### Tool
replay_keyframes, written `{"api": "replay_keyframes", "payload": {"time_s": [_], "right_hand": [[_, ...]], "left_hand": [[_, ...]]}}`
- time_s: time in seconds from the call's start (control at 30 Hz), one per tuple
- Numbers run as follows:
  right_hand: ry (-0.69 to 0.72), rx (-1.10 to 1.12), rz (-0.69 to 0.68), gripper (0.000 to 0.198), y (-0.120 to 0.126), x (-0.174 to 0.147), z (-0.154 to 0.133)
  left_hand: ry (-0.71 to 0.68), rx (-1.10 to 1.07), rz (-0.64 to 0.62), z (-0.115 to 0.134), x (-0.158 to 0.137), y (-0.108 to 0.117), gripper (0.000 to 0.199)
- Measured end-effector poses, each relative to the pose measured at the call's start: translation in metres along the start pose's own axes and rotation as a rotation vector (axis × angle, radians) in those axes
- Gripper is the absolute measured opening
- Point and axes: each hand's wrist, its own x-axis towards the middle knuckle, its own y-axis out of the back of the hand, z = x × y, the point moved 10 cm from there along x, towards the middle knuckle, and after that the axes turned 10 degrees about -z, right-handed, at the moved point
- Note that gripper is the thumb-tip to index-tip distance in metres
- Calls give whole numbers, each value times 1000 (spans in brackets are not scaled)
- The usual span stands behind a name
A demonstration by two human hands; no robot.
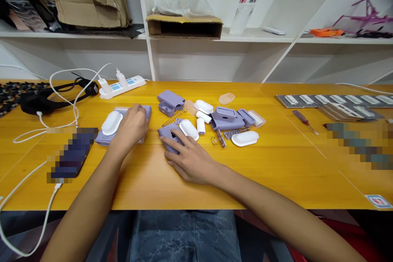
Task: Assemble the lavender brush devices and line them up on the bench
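My left hand (133, 125) is closed, fingers curled down over a flat purple case (148, 114); whatever it pinches is hidden. On the left part of that case lies a white oval part (112, 123). My right hand (192, 157) rests with fingers stretched and spread over a purple housing (167, 131), touching its top. A white oval cap (189, 129) leans beside this housing. Close by are a white cylinder (200, 126), a long spring (173, 118) and another purple housing (227, 118). Farther right sits a second white oval cap (245, 138).
A white power strip (123, 86) with plugged cables and a phone (73, 153) are at the left. To the right lie a screwdriver (305, 122) and a grey strip holding white parts (334, 100). Shelves behind hold a cardboard box (89, 6) and a bottle (245, 8).
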Motion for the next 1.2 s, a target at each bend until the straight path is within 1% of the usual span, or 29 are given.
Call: {"api": "replay_keyframes", "payload": {"time_s": [0.23,0.33,0.4,0.47,0.53,0.6,0.67,0.73,0.83,0.93,1.0,1.03,1.07,1.1,1.17,1.2], "right_hand": [[-3,-8,-16,30,0,0,0],[-3,-13,-13,31,0,-1,0],[14,-14,10,30,0,-1,1],[52,4,61,30,2,-3,0],[97,62,149,31,9,-5,-1],[125,179,278,32,23,-10,2],[121,348,428,33,39,-17,10],[75,533,543,34,52,-23,24],[-79,763,616,28,55,-28,51],[-295,1043,648,25,40,-34,82],[-405,1269,653,32,25,-35,97],[-437,1334,667,35,22,-36,102],[-455,1350,696,36,22,-38,107],[-462,1320,738,37,26,-41,110],[-459,1205,829,36,39,-48,115],[-455,1158,861,35,43,-51,116]], "left_hand": [[21,-35,-16,-6,-3,0,27],[18,-20,15,-6,-5,1,27],[-30,-16,68,-1,-5,3,29],[-102,-48,169,7,-7,12,30],[-191,-147,302,18,-12,27,30],[-303,-308,420,31,-21,43,30],[-436,-485,481,45,-30,55,26],[-524,-593,496,59,-38,61,27],[-596,-636,488,75,-45,58,33],[-679,-614,484,90,-52,50,39],[-721,-545,483,100,-56,46,46],[-736,-499,488,106,-59,45,53],[-744,-449,499,112,-62,44,61],[-751,-397,510,118,-64,44,70],[-753,-304,523,131,-67,43,88],[-756,-273,503,137,-66,41,94]]}}
